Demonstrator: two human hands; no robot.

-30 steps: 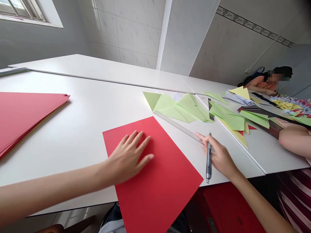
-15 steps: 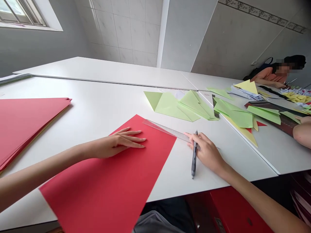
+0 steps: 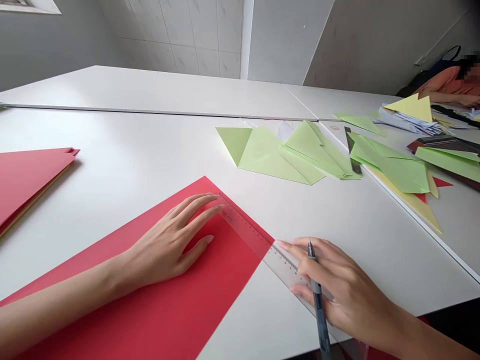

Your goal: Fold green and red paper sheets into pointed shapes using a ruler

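A large sheet of red paper (image 3: 191,305) lies slantwise on the white table. My left hand (image 3: 170,237) rests flat on it, fingers stretched and spread. Its fingertips touch or lie close to the far end of a clear plastic ruler (image 3: 279,260). That ruler lies along the paper's upper right edge, and its near part runs past the corner over the table. My right hand (image 3: 348,287) grips this near part with thumb and fingers. A grey and black pen (image 3: 319,305), tip upward, is held between the fingers of the same hand.
Red folded sheets (image 3: 30,175) are stacked at the left. Several green paper pieces (image 3: 273,155) lie beyond the sheet, with more green paper (image 3: 393,165) across the table seam. A person (image 3: 444,82) in an orange top sits at the far right. The table's front edge (image 3: 450,303) is at lower right.
My right hand has brought the ruler down flat along the paper's edge. My left hand has shifted to the ruler's far end. The view has come closer and tilted down.
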